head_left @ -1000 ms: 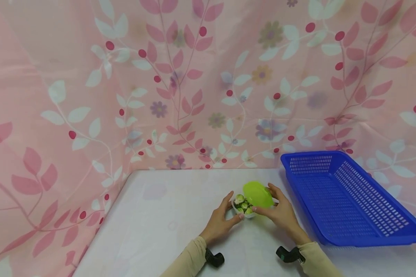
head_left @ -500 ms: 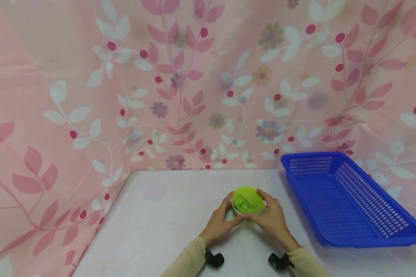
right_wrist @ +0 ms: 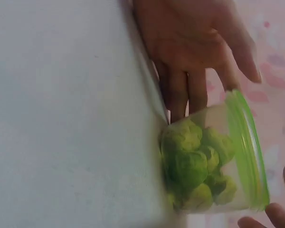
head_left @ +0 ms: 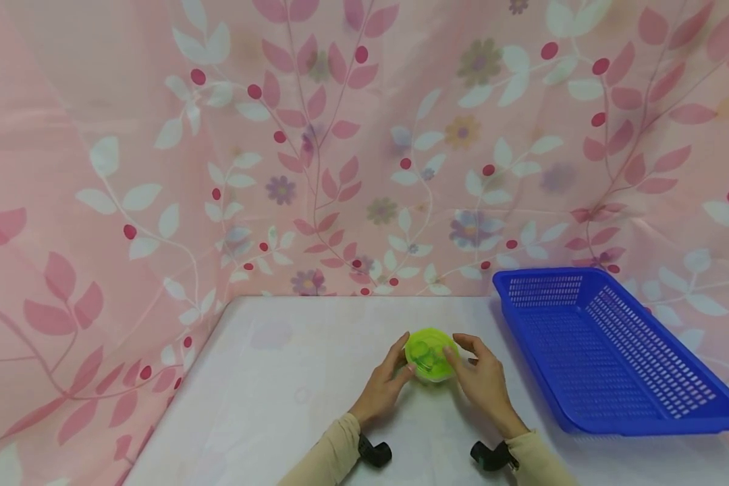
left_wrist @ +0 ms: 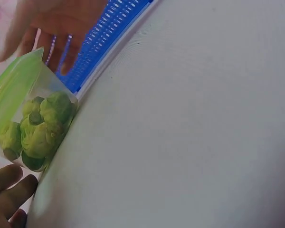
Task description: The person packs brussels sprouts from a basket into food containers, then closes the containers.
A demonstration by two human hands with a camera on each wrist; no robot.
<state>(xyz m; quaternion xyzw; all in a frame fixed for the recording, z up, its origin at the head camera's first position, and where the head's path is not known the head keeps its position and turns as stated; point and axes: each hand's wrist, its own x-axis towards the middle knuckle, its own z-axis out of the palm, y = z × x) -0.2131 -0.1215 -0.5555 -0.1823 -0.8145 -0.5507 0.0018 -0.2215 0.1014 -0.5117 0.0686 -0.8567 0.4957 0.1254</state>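
A small clear tub (right_wrist: 213, 117) stands on the white table, holding several Brussels sprouts (left_wrist: 40, 135). Its bright green lid (head_left: 430, 351) covers the top; in the right wrist view it lies along the rim. My left hand (head_left: 381, 386) is at the tub's left side, fingers behind it and thumb raised off the wall. On the other side is my right hand (head_left: 484, 385), its thumb over the lid's right edge in the head view and its fingers extended. The left wrist view shows a gap between the right palm and the tub. Neither hand grips it.
A blue slotted plastic basket (head_left: 601, 364) sits at the table's right, near the right forearm. Behind the white table (head_left: 304, 378) hangs a pink floral curtain (head_left: 364, 148). Black wrist cameras (head_left: 374, 452) sit at both cuffs.
The right hand has brought the tilted green lid leftward onto the tub, covering the sprouts. The lid now lies flatter, and both hands have loosened and moved slightly apart.
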